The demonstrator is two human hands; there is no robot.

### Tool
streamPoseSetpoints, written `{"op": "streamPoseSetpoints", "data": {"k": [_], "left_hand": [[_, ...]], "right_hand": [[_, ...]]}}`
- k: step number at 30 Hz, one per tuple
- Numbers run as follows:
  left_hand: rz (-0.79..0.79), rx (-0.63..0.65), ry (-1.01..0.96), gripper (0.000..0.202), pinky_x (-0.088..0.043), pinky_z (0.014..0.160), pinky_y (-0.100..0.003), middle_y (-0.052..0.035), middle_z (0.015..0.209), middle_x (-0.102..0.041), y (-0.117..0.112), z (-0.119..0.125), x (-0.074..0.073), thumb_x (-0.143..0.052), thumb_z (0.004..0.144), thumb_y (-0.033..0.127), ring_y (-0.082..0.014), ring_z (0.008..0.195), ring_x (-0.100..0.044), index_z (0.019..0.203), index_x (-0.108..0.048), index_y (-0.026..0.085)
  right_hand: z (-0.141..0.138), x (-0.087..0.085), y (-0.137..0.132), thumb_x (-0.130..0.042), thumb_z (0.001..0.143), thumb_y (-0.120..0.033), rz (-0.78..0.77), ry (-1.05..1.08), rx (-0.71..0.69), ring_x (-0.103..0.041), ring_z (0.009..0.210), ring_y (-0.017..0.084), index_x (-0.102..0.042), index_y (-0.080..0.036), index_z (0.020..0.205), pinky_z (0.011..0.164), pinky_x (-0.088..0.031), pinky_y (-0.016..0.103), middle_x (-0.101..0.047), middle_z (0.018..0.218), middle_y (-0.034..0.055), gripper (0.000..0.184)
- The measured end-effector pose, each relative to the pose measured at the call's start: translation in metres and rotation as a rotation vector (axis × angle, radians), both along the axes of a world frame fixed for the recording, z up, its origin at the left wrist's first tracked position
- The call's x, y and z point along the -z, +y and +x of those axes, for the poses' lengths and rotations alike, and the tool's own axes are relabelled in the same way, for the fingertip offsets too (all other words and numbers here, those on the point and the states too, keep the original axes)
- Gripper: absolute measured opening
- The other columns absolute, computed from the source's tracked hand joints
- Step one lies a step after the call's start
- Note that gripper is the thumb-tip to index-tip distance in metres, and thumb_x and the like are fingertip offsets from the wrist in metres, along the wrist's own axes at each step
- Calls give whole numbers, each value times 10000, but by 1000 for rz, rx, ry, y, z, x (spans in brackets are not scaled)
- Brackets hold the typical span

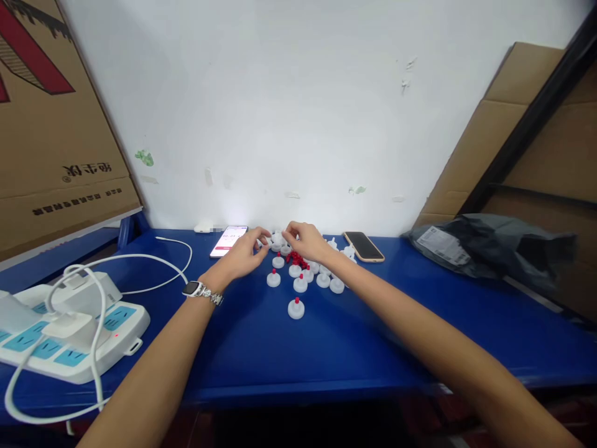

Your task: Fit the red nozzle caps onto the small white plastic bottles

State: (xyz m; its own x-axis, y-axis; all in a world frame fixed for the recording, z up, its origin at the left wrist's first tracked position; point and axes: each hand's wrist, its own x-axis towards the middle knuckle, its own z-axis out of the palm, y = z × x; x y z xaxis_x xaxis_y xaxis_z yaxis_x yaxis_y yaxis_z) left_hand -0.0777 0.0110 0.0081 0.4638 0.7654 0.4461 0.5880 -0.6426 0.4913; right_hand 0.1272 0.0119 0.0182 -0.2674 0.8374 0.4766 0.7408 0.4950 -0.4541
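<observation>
My left hand (pixel 249 250) is at the left side of a group of white nozzle caps, its fingers loosely curved and apart from the thumb. Nothing shows between them. Close by on the right, my right hand (pixel 306 240) reaches over the group with its fingertips bent together; what they hold, if anything, is too small to make out. A white cap (pixel 278 239) lies between the two hands. Below them is a pile of small red tips (pixel 297 260). Several caps with red tips stand upright nearer me, the foremost cap (pixel 295 308) by itself. Bare white caps (pixel 336 285) lie to the right.
A lit phone (pixel 227 241) lies behind my left hand, and a dark-screened phone (pixel 364 246) lies right of the caps. A white power strip (pixel 125 330) with looping cables occupies the left of the blue table (pixel 364 348). A grey plastic bag (pixel 494 246) is at the right.
</observation>
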Motion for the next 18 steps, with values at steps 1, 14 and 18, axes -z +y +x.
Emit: {"op": "streamPoseSetpoints", "data": {"k": [1,14,18], "left_hand": [[-16,-9,12,269,-480,730,-335,-81,1025,-660,3,-3,2,-481,894,335,-194,815,-606,1103,-568,190],[-58,20,74,318,-515,805,-381,-118,1096,-654,14,1,23,-473,912,350,-225,890,-633,1151,-571,164],[-73,29,66,305,-513,822,-389,-120,1088,-658,14,3,25,-456,917,328,-234,899,-643,1143,-588,173]], "right_hand": [[0,1,7,-502,923,-358,-20,-55,3,-555,700,152,-626,-187,819,671,-372,266,-655,761,24,236],[-17,-2,29,-615,808,-313,-160,-419,-52,-617,873,229,-755,-205,846,889,-346,378,-711,829,57,181],[-6,-2,29,-589,824,-338,-164,-284,-17,-622,852,216,-727,-217,1008,879,-359,370,-713,849,40,259]]}}
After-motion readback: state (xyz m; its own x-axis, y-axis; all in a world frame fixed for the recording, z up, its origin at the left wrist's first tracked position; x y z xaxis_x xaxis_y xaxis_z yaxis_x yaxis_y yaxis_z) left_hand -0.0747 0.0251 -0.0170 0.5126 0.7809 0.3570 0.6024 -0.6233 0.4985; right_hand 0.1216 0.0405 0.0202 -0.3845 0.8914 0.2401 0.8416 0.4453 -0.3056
